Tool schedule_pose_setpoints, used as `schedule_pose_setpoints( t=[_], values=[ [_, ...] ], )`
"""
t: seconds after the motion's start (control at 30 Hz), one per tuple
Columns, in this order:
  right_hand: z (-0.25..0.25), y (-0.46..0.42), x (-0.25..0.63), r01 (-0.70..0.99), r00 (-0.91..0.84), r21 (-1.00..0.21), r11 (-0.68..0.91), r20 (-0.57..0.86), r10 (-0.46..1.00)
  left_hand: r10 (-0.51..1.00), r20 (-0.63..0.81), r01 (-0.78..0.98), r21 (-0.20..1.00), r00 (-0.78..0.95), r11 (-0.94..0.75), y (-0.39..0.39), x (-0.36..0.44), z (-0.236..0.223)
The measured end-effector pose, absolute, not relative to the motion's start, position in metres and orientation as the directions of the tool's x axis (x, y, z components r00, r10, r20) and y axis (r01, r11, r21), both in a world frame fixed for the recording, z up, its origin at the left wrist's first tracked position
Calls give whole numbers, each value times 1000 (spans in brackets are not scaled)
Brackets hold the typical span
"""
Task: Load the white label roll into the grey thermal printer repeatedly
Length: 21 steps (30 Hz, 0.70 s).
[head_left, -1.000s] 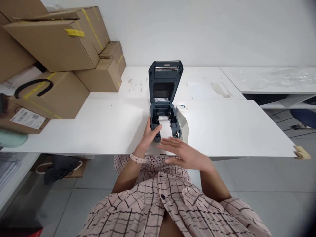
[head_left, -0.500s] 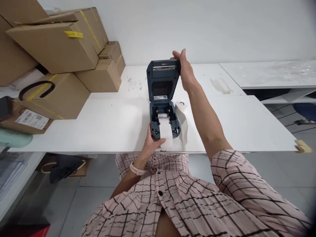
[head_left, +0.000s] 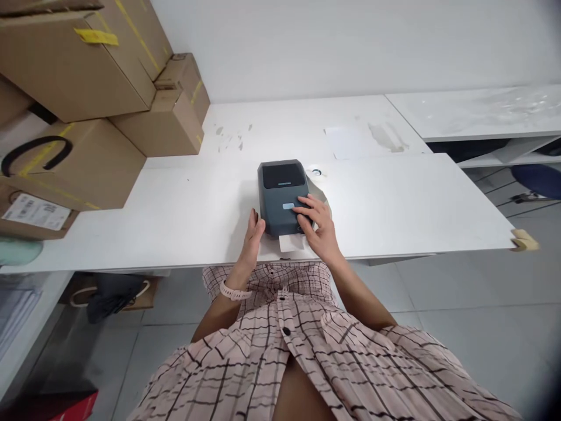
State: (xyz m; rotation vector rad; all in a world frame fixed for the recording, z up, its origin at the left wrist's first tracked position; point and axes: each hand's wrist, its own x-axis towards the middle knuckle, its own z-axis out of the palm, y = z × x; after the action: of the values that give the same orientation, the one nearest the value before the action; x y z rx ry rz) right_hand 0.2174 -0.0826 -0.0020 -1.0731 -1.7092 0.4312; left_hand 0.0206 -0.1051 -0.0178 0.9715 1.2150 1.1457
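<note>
A dark grey label printer (head_left: 280, 190) sits near the front edge of the white table (head_left: 394, 204) with its lid down. A white paper strip (head_left: 291, 242) sticks out of its front slot. My right hand (head_left: 316, 227) lies on the lid's front right part, fingers stretched out flat, fingertips by the small light button. My left hand (head_left: 251, 241) rests against the printer's front left corner, fingers straight and together, holding nothing.
Stacked cardboard boxes (head_left: 87, 88) fill the table's left and back left. A white paper roll (head_left: 316, 173) shows just behind the printer's right side. A second white surface (head_left: 482, 111) stands at the back right, a blue chair (head_left: 539, 181) beyond it. Bags lie under the table at left.
The printer's lid, upright before, is now down. My right hand went up to the lid's top and came down with it onto the closed cover. My left hand stayed at the front left corner.
</note>
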Motion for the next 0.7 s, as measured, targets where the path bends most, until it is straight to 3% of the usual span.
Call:
schedule_pose_setpoints(
  t=[0.17,0.33,0.57,0.7],
  values=[
    [-22,-84,211,327,128,-874,361,419,899,987,-159,-185,971,-25,152,-91,34,-7],
    [-51,-71,215,130,43,-971,201,208,977,992,-109,-188,978,-67,94,-87,38,-12],
    [-59,-68,214,113,42,-974,196,202,978,991,-64,-114,992,-119,50,-88,38,-20],
    [-56,-69,215,143,1,-971,190,193,981,915,-11,59,998,-404,38,-123,43,-23]
  ],
)
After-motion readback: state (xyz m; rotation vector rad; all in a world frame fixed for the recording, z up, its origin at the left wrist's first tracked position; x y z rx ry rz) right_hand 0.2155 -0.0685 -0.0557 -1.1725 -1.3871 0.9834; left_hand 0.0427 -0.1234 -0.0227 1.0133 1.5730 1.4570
